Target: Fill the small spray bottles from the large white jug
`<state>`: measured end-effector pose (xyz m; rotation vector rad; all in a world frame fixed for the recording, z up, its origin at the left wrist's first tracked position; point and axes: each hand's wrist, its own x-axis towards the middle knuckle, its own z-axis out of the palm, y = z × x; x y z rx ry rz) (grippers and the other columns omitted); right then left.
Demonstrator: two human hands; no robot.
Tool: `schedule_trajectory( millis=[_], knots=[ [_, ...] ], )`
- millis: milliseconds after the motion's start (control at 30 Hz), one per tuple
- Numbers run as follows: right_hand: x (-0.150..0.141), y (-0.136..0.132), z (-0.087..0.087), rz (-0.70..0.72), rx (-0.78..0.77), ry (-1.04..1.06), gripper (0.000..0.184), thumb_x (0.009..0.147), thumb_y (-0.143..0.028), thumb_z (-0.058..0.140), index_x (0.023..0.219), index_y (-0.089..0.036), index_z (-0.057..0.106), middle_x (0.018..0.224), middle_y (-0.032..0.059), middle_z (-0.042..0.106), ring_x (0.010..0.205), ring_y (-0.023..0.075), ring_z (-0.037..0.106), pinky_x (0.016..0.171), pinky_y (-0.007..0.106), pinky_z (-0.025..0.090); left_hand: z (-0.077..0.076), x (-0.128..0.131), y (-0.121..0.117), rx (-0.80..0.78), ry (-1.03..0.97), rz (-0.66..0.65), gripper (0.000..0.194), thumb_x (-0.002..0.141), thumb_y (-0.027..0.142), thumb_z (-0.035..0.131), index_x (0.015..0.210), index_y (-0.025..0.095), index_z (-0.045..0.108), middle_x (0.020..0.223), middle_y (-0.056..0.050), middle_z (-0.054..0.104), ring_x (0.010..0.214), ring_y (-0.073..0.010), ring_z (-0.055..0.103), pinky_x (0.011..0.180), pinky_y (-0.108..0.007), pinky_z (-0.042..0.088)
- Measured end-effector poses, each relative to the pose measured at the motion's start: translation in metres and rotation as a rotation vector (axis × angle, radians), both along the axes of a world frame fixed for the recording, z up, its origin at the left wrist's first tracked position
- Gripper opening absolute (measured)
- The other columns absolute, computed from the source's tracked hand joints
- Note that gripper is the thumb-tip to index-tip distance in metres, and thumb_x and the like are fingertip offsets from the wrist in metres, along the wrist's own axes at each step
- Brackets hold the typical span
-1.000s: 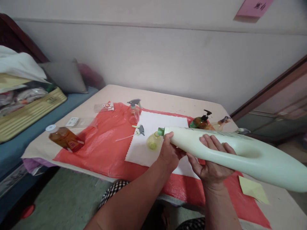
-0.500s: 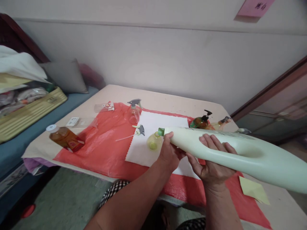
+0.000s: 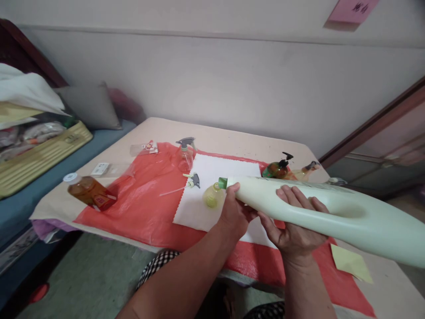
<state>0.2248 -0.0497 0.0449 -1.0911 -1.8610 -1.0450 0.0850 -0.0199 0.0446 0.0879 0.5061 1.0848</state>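
A large pale green jug [image 3: 332, 199] lies tilted across both hands, its green spout [image 3: 222, 182] at the mouth of a small clear spray bottle [image 3: 212, 197]. Yellowish liquid shows low in that bottle. My left hand [image 3: 235, 212] is closed around the jug's neck, thumb on top. Farther back, my right hand [image 3: 295, 226] grips the jug by its handle, palm beneath and fingers curled over. A loose trigger sprayer head [image 3: 194, 180] with a long dip tube rests left of the small bottle. Beneath is a white sheet [image 3: 189, 212] with a scalloped edge.
Red plastic sheeting [image 3: 142, 212] covers much of the table. A spray bottle [image 3: 185, 157] stands behind; an amber liquid bottle [image 3: 91, 191] is at left. A dark pump bottle [image 3: 277, 168] and another bottle [image 3: 302, 173] are behind the jug. Yellow paper [image 3: 352, 263] lies right.
Both hands and the jug hold nearly the same pose. The yellowish liquid in the small bottle looks slightly fuller.
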Motion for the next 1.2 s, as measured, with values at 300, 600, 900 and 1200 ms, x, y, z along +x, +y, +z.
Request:
schedule_trajectory(
  millis=[300,600,900,1200],
  knots=[
    [-0.0019,-0.0002,0.0016,0.019,-0.002,0.021,0.060,0.083,-0.039,0.072,0.131,-0.005,0.062,0.119,0.0203,0.074,0.115,0.0348,0.070,0.108,0.048,0.045,0.0013,-0.0004,-0.0011,0.011,0.002,-0.009,0.052,0.088,0.049,0.052,0.124,0.014,0.066,0.105,-0.010,0.068,0.080,-0.0200,0.060,0.065,-0.028,0.049],
    [-0.0034,-0.0013,0.0038,0.029,-0.002,0.035,0.058,0.084,-0.037,0.070,0.132,-0.006,0.061,0.119,0.0205,0.074,0.113,0.0361,0.070,0.106,0.049,0.046,-0.0026,0.0017,-0.0001,0.018,-0.018,0.000,0.052,0.088,0.050,0.053,0.123,0.014,0.067,0.106,-0.010,0.068,0.080,-0.0202,0.060,0.066,-0.029,0.050],
    [-0.0001,-0.0005,0.0017,0.003,0.000,-0.002,0.063,0.083,-0.040,0.071,0.136,-0.008,0.058,0.120,0.0186,0.074,0.115,0.0336,0.069,0.106,0.047,0.046,-0.0052,0.0023,0.0004,0.010,-0.019,0.001,0.053,0.085,0.051,0.057,0.123,0.015,0.065,0.106,-0.011,0.069,0.085,-0.0230,0.064,0.070,-0.032,0.052],
    [-0.0032,-0.0012,0.0033,0.025,0.004,0.035,0.061,0.084,-0.037,0.069,0.137,-0.009,0.058,0.121,0.0186,0.074,0.114,0.0349,0.070,0.105,0.049,0.047,-0.0012,0.0011,-0.0003,0.001,-0.002,-0.006,0.051,0.087,0.050,0.053,0.122,0.014,0.067,0.105,-0.011,0.069,0.081,-0.0204,0.062,0.064,-0.028,0.051]
  ],
)
